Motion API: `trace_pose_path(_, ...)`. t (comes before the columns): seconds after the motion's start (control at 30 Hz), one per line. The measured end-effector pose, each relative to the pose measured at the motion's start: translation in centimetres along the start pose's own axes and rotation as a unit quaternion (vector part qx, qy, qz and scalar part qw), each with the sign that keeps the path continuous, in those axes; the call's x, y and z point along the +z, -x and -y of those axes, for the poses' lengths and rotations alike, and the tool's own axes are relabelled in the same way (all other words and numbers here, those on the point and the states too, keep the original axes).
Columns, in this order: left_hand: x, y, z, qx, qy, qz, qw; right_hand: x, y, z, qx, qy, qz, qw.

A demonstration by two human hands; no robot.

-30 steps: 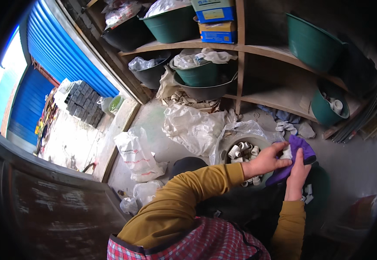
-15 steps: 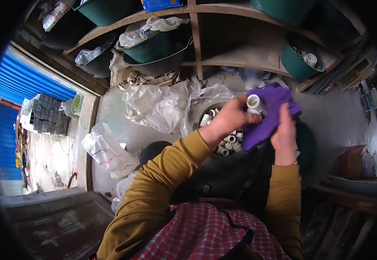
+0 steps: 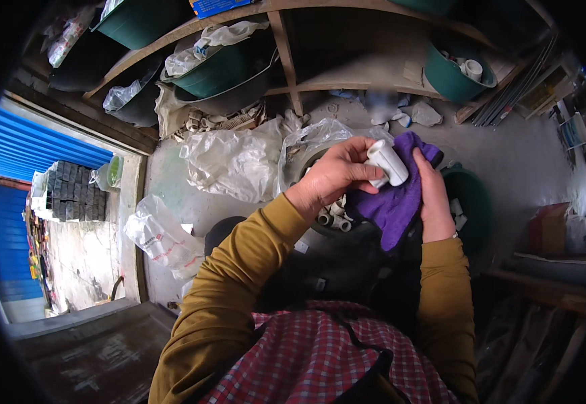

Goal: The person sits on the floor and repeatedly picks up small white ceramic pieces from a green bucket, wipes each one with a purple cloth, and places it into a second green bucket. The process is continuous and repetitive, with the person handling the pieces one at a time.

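A white plastic pipe tee [image 3: 388, 163] is gripped between the thumb and fingers of my left hand [image 3: 341, 168]. My right hand [image 3: 433, 195] has a purple cloth [image 3: 394, 209] pressed in it, and the cloth lies against the tee's right side. Part of the cloth hangs down below the tee. Under my hands, several white pipe fittings [image 3: 334, 219] lie in a dark round tub [image 3: 306, 161], partly covered by my left hand and the cloth.
A green bucket [image 3: 471, 195] with white fittings stands to the right. Crumpled clear plastic bags [image 3: 229, 165] lie to the left on the floor. Shelves at the back carry green tubs [image 3: 215, 77] and another green bucket of fittings [image 3: 458, 75]. A doorway opens at the left.
The tee has turned so its long side shows, and both hands have shifted slightly left. The cloth has moved with them and bunched differently. The view has shifted a little.
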State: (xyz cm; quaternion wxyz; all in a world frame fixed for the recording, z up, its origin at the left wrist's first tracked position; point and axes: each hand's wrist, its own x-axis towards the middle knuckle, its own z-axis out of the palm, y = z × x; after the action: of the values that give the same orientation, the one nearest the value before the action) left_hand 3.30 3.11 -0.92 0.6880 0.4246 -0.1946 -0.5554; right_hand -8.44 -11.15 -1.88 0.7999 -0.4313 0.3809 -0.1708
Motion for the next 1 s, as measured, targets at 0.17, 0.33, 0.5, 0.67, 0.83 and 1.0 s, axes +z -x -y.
trace_pose_path(0.17, 1.4, -0.6, 0.6, 0.177, -0.349, -0.087, 0.916, -0.6, 2.3, 1.3, -0.159, 0.104, 0.109, 0.976)
trace_pose_path(0.33, 3.1, -1.0, 3.3, 0.236, -0.537, -0.166, 0.793, 0.5, 1.2, -1.3, -0.354, 0.27, 0.1, 0.89)
trace_pose_path(0.5, 2.6, -0.7, 3.0, 0.215, -0.53, -0.098, 0.814, -0.1, 0.6, -1.1, -0.16, 0.077, 0.076, 0.981)
trace_pose_path(0.67, 3.3, -0.1, 1.7, 0.15, -0.357, -0.065, 0.919, 0.3, 1.2, -0.8, -0.076, -0.018, -0.016, 0.997)
trace_pose_path(0.83, 3.9, 0.4, 1.5, 0.191, -0.254, 0.023, 0.948, -3.7, -1.7, -3.4, 0.061, -0.129, 0.177, 0.974)
trace_pose_path(1.0, 2.5, -1.0, 2.4, 0.146, -0.355, -0.122, 0.915, 0.4, 1.8, -2.5, -0.247, 0.086, 0.073, 0.962)
